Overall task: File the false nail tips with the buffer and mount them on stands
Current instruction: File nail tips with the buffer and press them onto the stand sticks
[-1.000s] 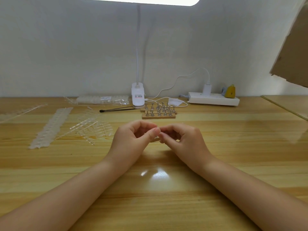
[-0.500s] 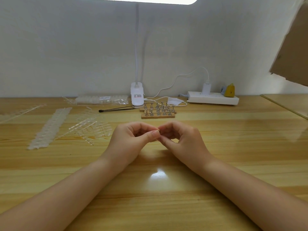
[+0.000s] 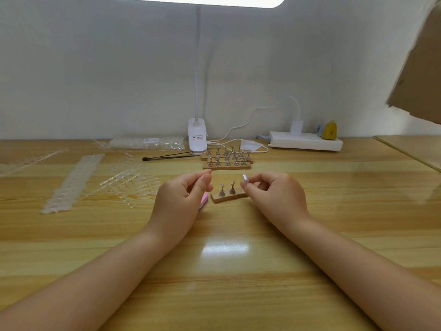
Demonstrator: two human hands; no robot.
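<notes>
Pink buffer (image 3: pixel 204 201) sits tucked under my left hand (image 3: pixel 181 201), gripped in its curled lower fingers, thumb and forefinger nearly meeting above. My right hand (image 3: pixel 274 197) pinches a small pale piece (image 3: pixel 245 178), probably a nail tip, though it is too small to be sure. Between my hands a wooden base (image 3: pixel 228 197) rests on the table (image 3: pixel 224 271) carrying two metal stands (image 3: pixel 227 188).

A white clip lamp (image 3: pixel 197 137) is standing at the back of the wooden worktop (image 3: pixel 334 211), with a white power strip (image 3: pixel 305 140) lying to its right, holding a white charger (image 3: pixel 296 126) and a yellow plug (image 3: pixel 329 131).
</notes>
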